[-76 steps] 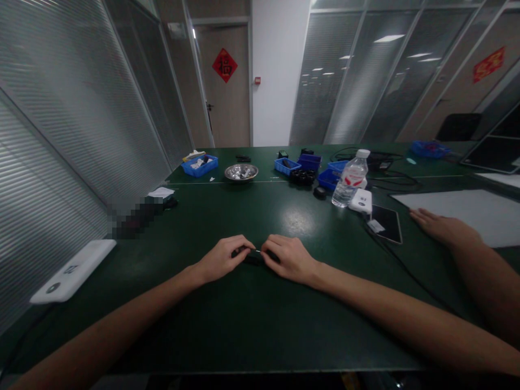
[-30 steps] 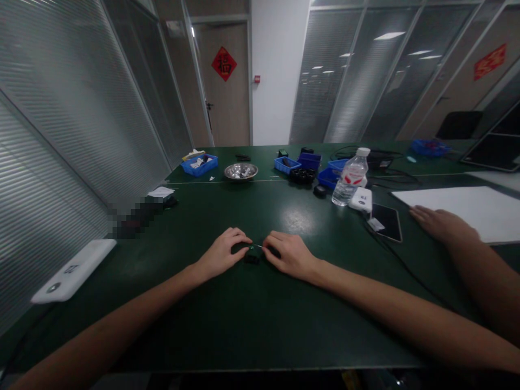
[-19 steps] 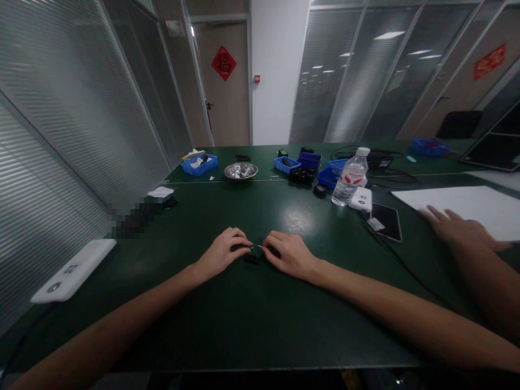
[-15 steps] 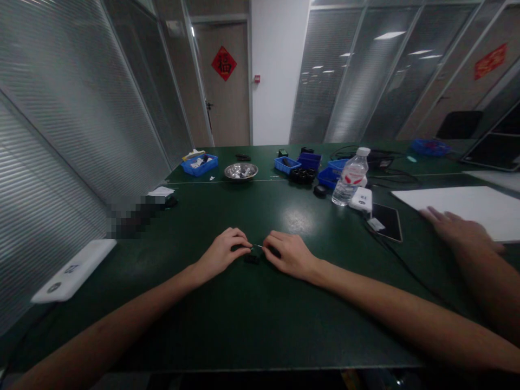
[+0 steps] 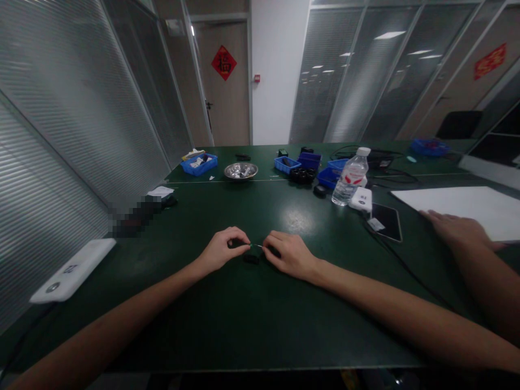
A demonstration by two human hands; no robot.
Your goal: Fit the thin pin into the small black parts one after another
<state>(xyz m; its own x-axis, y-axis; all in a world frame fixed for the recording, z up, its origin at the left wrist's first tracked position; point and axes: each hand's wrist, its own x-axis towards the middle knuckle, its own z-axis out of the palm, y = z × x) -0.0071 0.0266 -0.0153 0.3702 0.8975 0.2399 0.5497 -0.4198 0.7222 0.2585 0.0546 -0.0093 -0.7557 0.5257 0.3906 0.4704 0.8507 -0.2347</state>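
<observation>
The left hand (image 5: 223,250) pinches a tiny green piece (image 5: 251,245); at its three o'clock, the right hand (image 5: 289,253) grips a thin pale piece (image 5: 259,246). Just off their fingertips, a dark block (image 5: 251,259) lies at six o'clock, a metal bowl (image 5: 241,178) near twelve.

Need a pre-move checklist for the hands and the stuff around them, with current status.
1. Left hand pinching the tiny green piece: ok, thumb and finger meet at it.
2. Right hand gripping the thin rod: ok, free end points left.
3. Rod touching green piece: cannot tell, too small.
4. Black block free of both hands: ok, on the table.
5. Bottle standing, capped: ok.
6. Co-worker's hand away from both hands: ok, by the white sheet.
</observation>
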